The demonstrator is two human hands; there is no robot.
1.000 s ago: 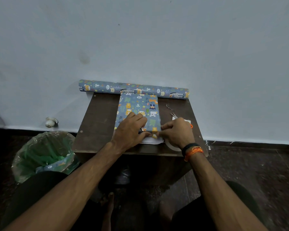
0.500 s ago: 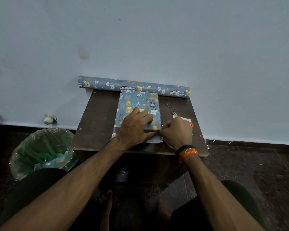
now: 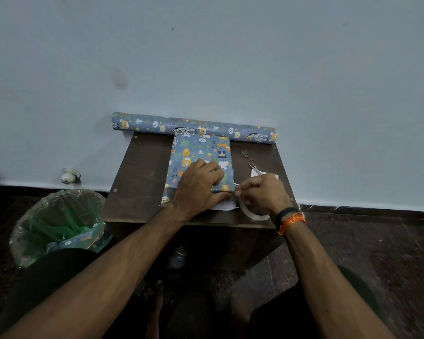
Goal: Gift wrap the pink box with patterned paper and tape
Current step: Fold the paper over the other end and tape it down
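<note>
Only the head view is given, so everything is seen from above and a bit behind. The wrapped box (image 3: 201, 162) is laid on the small dark wooden table (image 3: 142, 182), with its long axis running away from the person toward the wall, the far short end touching or nearly touching the roll of patterned paper (image 3: 194, 127), which is laid crosswise against the wall. No pink is visible at all; the box is fully covered by blue animal-print paper. The left hand (image 3: 198, 187) is pressed flat-ish on the near half of the box, fingers together and slightly bent, thumb stretched along the near edge. The right hand (image 3: 262, 194) is held at the near right corner, thumb and forefinger pinched together on what looks like a strip of clear tape, though the strip itself is hard to make out. A roll of clear tape (image 3: 252, 214) is partly hidden under that hand. The near end flap is mostly covered by both hands, and only a white sliver of paper is seen sticking out below. Scissors (image 3: 255, 168) are half hidden behind the right hand. A bin lined with a green bag (image 3: 56, 223) is seen on the floor to the left.
</note>
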